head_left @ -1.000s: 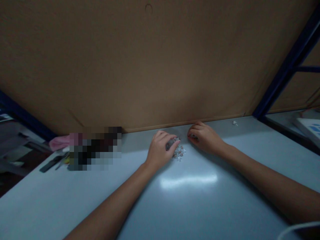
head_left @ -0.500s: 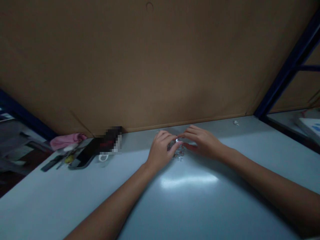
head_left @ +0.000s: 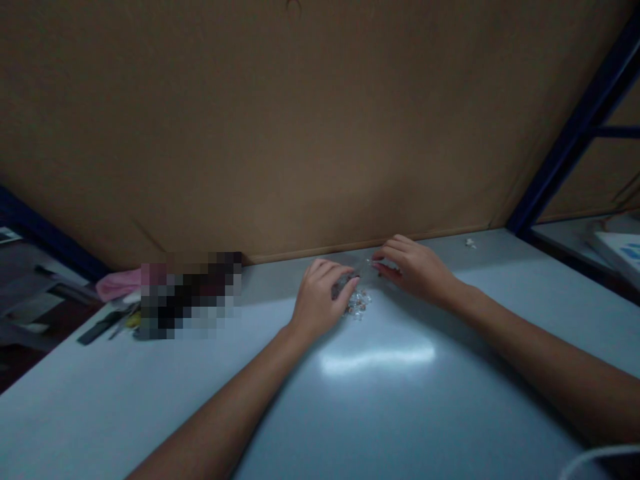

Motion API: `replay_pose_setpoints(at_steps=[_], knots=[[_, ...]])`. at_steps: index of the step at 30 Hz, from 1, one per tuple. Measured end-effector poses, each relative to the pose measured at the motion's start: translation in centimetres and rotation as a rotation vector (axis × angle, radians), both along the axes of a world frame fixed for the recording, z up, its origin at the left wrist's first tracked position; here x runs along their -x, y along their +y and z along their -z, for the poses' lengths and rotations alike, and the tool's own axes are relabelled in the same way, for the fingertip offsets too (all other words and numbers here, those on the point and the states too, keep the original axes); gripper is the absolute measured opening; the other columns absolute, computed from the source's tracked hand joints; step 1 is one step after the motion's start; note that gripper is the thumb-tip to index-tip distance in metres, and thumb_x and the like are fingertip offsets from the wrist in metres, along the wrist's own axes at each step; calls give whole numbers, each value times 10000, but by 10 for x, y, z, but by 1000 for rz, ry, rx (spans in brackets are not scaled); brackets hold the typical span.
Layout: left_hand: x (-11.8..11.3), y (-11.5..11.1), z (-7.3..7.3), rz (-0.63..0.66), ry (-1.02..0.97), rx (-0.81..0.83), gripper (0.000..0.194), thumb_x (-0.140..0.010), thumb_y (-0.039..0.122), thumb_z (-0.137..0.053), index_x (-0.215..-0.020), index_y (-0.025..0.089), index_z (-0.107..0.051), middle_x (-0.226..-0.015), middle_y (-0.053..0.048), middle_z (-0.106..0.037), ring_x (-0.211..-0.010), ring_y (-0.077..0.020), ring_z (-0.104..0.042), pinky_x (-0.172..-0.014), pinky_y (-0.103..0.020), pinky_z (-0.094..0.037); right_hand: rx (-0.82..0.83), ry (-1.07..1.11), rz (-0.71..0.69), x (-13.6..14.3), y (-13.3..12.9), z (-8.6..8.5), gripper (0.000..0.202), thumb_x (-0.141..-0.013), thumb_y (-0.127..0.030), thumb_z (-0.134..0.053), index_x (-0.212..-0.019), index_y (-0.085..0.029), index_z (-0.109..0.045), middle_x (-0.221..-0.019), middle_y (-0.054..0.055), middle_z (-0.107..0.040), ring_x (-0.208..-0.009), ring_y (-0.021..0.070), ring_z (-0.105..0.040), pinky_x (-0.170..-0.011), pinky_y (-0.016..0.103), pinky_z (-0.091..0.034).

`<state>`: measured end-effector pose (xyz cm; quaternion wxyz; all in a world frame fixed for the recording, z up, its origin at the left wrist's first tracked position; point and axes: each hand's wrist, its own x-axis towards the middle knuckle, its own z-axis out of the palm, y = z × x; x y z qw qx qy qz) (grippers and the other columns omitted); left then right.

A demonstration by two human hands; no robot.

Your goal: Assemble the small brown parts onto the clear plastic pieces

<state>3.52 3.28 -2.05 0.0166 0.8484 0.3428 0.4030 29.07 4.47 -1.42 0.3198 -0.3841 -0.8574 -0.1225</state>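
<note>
A small pile of clear, shiny pieces (head_left: 358, 305), some with brownish or coppery spots, lies on the pale table in front of me. My left hand (head_left: 320, 293) rests at the pile's left side, thumb and fingers curved towards each other; something small and greyish shows between them, too blurred to name. To the right of and beyond the pile, my right hand (head_left: 413, 267) is closed in a pinch on a small clear piece (head_left: 370, 262) at its fingertips. What lies under the curled fingers of both hands is hidden.
A brown board (head_left: 320, 133) stands along the table's back edge, between blue posts (head_left: 560, 153). Small white bits (head_left: 470, 243) lie at the back right. At the left are a pink cloth (head_left: 117, 285), a dark flat object (head_left: 100, 327) and blurred-out things. A white curved strip (head_left: 600, 457) shows bottom right.
My right hand has moved away from the left, to the right and slightly back, with a small clear piece at its fingertips. The left hand has hardly moved. More of the pile shows.
</note>
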Motion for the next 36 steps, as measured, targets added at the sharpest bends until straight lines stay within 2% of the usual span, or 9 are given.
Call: replay_pose_setpoints(at_steps=[3, 6, 13, 20, 23, 26, 29, 32, 36], knots=[[0, 1, 0, -59, -2, -16, 133, -1007, 296, -678, -1090, 235, -761, -1051, -71, -775, -1073, -277, -648, -986, -492, -518, 9, -9, 61, -7, 6, 3, 90, -1023, -230, -640, -1000, -190, -717, -962, 108, -741, -962, 278, -626, -819, 378, -484], [1, 2, 0, -107, -33, -33, 114, -994, 287, -695, -1063, 223, -760, -1021, -69, -773, -1040, -275, -650, -960, -483, -524, 15, -37, 25, 0, 2, 5, 93, -1013, -190, -636, -978, -178, -721, -936, 113, -740, -955, 277, -619, -806, 371, -487], [0, 1, 0, 48, -8, -6, 191, -1016, 339, -685, -1133, 206, -756, -1064, -84, -784, -1054, -268, -646, -977, -473, -524, -67, -27, -135, 24, -15, -2, 109, -1034, -196, -621, -1037, -173, -728, -926, 106, -726, -912, 265, -583, -804, 371, -487], [-1, 0, -3, 83, -22, -10, 190, -1006, 340, -699, -1134, 209, -750, -1070, -78, -783, -1043, -254, -641, -975, -460, -529, -73, -22, -150, 24, -13, -1, 133, -1046, -213, -610, -1049, -159, -732, -914, 104, -727, -905, 267, -580, -796, 384, -499], [1, 3, -3, 57, -16, -20, 176, -1007, 352, -695, -1102, 219, -759, -1042, -72, -784, -1030, -254, -647, -960, -452, -530, -81, -7, -145, 25, -14, 0, 155, -1051, -210, -596, -1119, -157, -725, -970, 110, -740, -928, 274, -586, -822, 401, -513], [12, 15, -2, -88, -58, -38, 189, -1000, 394, -696, -1047, 229, -776, -1021, -65, -793, -1013, -261, -668, -952, -449, -527, -78, 10, -101, 24, -14, 0, 228, -1031, -181, -599, -1233, -146, -698, -1052, 130, -748, -973, 291, -593, -870, 437, -525], [28, 32, 1, -381, -177, -8, 228, -984, 428, -695, -957, 227, -798, -1022, -68, -810, -1032, -277, -705, -1003, -449, -517, -47, 5, -48, 22, -14, 1, 257, -1015, -159, -586, -1246, -147, -697, -1071, 149, -747, -1005, 306, -593, -891, 465, -523], [41, 44, 6, -632, -203, 151, 279, -953, 476, -694, -914, 227, -815, -980, -73, -818, -997, -293, -728, -951, -422, -542, -2, -2, -22, 19, -14, 0, 241, -994, -135, -578, -1189, -157, -719, -1067, 158, -741, -1023, 314, -589, -886, 469, -515], [48, 49, 12, -710, -134, 278, 261, -917, 451, -704, -937, 226, -833, -989, -81, -827, -976, -299, -741, -931, -405, -551, 46, -12, -20, 18, -12, 0, 197, -957, -107, -606, -1086, -167, -742, -1049, 159, -733, -1034, 313, -579, -875, 455, -501]])
